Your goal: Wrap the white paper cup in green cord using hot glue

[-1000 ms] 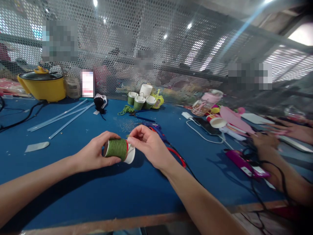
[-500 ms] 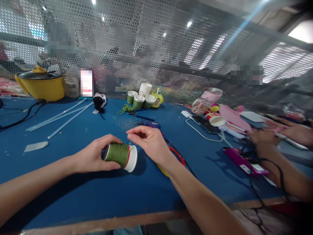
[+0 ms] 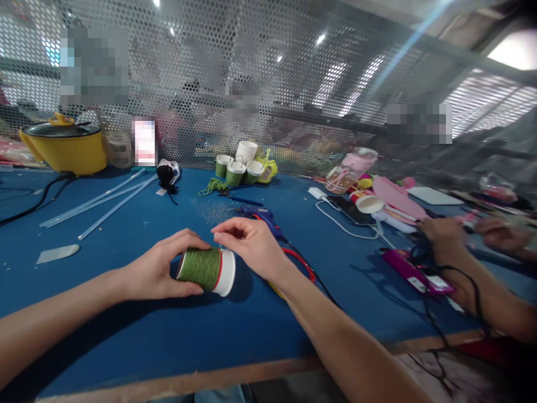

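A paper cup (image 3: 200, 268) wound with green yarn lies on its side, its white rim facing right and a red line beside the rim. My left hand (image 3: 161, 267) is wrapped round it from the left, thumb below and fingers above. Just above the rim, my right hand (image 3: 247, 240) has its thumb and index fingertips pressed together; what they pinch is too small to make out. Behind my right hand lies a blue glue gun (image 3: 263, 214). Pliers (image 3: 239, 197) and loose green yarn (image 3: 212, 186) are farther back.
Several green-wrapped cups (image 3: 235, 173) stand by the mesh screen. Clear sticks (image 3: 104, 200) and a yellow pot (image 3: 69, 148) are at left. A phone (image 3: 350, 209), a purple pack (image 3: 415, 271) and another person's hands (image 3: 442, 232) are at right. Red-handled scissors (image 3: 302, 263) lie beside my right wrist.
My right fingertips have shifted slightly left over the cup, and the green strand at them no longer shows clearly. The other person's hands at right have moved. The view has shifted a little.
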{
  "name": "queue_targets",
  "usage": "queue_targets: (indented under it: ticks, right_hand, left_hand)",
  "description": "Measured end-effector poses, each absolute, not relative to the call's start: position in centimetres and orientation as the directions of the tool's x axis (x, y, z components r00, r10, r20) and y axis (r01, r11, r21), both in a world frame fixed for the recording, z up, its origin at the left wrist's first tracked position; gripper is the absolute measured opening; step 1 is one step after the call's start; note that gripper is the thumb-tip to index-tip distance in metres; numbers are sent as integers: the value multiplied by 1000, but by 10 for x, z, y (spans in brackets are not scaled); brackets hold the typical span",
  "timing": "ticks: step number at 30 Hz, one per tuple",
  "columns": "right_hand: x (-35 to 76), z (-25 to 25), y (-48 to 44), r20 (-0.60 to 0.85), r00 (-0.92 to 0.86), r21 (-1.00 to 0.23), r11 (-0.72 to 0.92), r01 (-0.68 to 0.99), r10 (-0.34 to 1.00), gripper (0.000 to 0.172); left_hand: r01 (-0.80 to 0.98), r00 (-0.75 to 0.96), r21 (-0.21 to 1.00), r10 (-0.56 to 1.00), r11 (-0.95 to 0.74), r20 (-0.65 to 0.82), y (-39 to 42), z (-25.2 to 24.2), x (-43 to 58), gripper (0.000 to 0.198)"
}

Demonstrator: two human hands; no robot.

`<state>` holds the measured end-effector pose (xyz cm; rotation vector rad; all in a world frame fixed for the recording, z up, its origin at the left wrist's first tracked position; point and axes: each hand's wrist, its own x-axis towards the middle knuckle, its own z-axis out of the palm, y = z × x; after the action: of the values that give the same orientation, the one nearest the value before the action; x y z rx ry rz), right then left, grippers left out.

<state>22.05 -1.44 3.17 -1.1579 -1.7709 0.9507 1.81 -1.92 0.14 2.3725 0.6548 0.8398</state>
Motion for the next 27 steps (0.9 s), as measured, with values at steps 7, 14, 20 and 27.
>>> queue_targets:
  ticks: [7, 14, 20, 27]
  right_hand:
    - [219, 33, -17, 287, -264, -871, 366, 328, 921, 8]
    - [221, 28, -13, 216, -273, -892, 303, 335, 937, 10]
    - [221, 26, -11, 153, -283, -909, 247, 335, 947, 13]
    - [221, 25, -11, 136, -274, -915, 226, 333, 952, 9]
  left_hand:
    - [258, 701, 615, 582, -745, 412, -20, 0, 17, 46]
    - [242, 703, 563, 543, -790, 460, -20, 0, 17, 47]
    - [226, 718, 518, 500, -825, 483, -21, 0, 16, 48]
    - [234, 727, 486, 483, -842, 488, -20, -2, 16, 49]
